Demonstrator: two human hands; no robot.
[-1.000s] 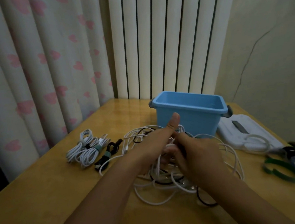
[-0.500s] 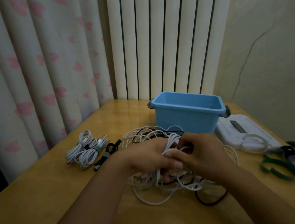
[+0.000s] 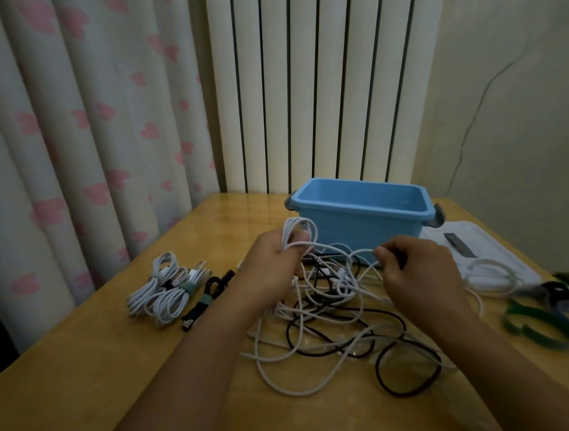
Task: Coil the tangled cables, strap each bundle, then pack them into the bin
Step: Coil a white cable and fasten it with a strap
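The left hand (image 3: 273, 264) holds a few loops of white cable (image 3: 298, 234), with its fingers curled round them. The right hand (image 3: 415, 265) pinches one strand of the same white cable between thumb and finger. The two hands are apart, with the strand stretched between them.

Under the hands lies the tangled pile (image 3: 337, 327) of white and black cables. It sits on the wooden bench (image 3: 85, 387), near the middle.

The blue bin (image 3: 362, 218) stands at 12 o'clock from the pile, just behind the hands. Nothing shows inside it.

At 9 o'clock from the pile lie two white bundles (image 3: 166, 294), each with a strap round it. Just beside them lies a black bundle (image 3: 204, 301), strapped too.

At 3 o'clock lies a white lid (image 3: 479, 253) with a loop of white cable on it. Past it, near the bench edge, lie green and blue straps (image 3: 553, 315).
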